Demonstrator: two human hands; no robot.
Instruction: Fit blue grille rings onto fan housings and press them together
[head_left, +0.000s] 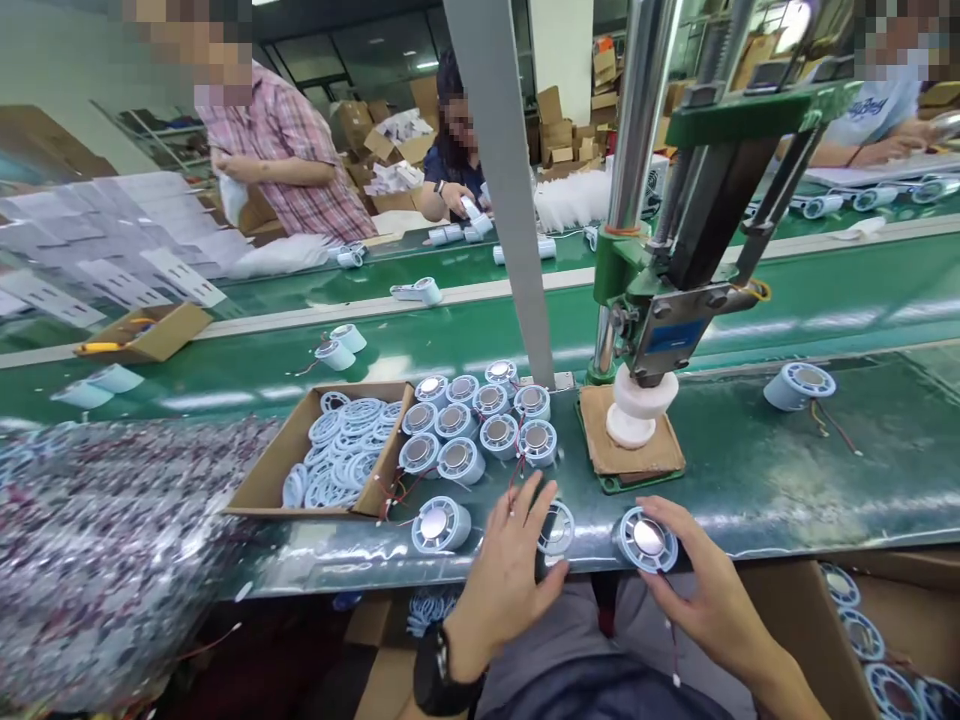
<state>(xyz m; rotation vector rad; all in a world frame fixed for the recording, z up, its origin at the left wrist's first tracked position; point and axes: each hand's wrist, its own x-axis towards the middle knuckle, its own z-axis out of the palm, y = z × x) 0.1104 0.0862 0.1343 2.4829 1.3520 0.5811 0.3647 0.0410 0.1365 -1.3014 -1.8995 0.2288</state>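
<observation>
My right hand (701, 570) grips a light-blue round housing (646, 540) between thumb and forefinger at the bench's front edge. A silver disc sits in the middle of its slotted top face. My left hand (514, 560), wearing a dark watch, has its fingers spread over a light-blue ring (559, 545) at the same edge. The fingers hide part of that ring. To the left, another housing (441, 525) with a silver disc stands alone. Behind my left hand, several similar housings (459, 460) with red wires stand in rows.
A green hand press (649, 280) with a white round head over a cardboard-covered base stands behind my right hand. An open carton (247, 490) of light-blue rings is at left, beside piled bubble wrap (127, 560). One housing (799, 387) stands at right. People work across the green conveyor (465, 335).
</observation>
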